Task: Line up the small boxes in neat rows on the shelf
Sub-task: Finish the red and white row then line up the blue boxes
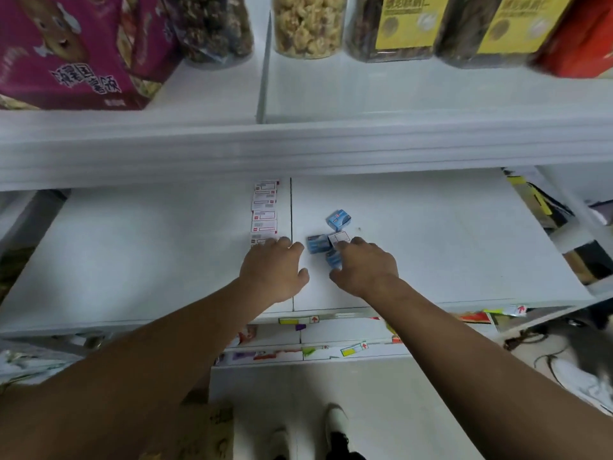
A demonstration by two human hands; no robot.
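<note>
White shelf [431, 227], small blue-and-white boxes [338, 219] jumbled, white-labelled row [264, 210] beside

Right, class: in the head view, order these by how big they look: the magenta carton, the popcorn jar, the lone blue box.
1. magenta carton
2. popcorn jar
3. lone blue box

All three differ plainly in apparent size.

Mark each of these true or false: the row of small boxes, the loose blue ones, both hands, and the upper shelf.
1. A row of white-topped boxes runs just left of the shelf seam. True.
2. The loose blue boxes lie left of that seam. False: they lie right of it.
3. The right hand touches the blue box cluster. True.
4. The left hand is lifted to the upper shelf. False: it rests at the row's near end.
5. Jars stand on the upper shelf. True.
</note>
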